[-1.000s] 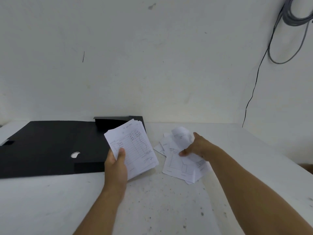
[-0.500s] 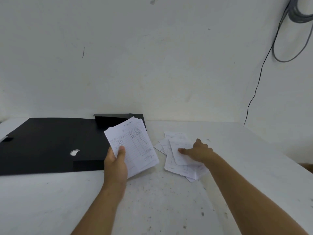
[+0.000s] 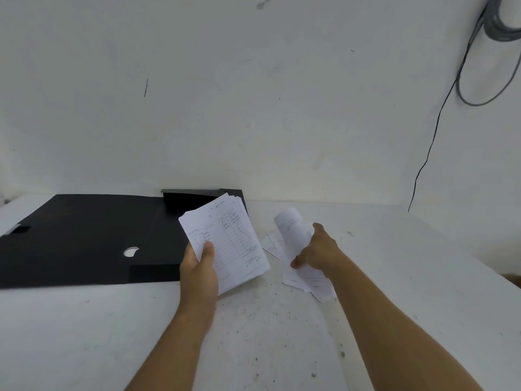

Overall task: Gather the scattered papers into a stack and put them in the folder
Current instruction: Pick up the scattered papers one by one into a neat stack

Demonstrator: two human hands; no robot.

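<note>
Gathered stack [image 3: 225, 241] is clamped in left hand [image 3: 198, 273], thumb on top, long axis tilted up and away. Right hand [image 3: 317, 253] is closed on loose sheets [image 3: 298, 249], top one curled upward off the surface [image 3: 253, 334]; 0.5 s ago it was pressed flat. Sheets lie just right of the stack, so a short leftward transfer is judged next. Open folder [image 3: 84, 238] lies far left.

The left hand [image 3: 198, 273] is covering the stack's [image 3: 225, 241] seven-o'clock corner, the loose papers [image 3: 296, 249] are blurring, their print illegible.
</note>
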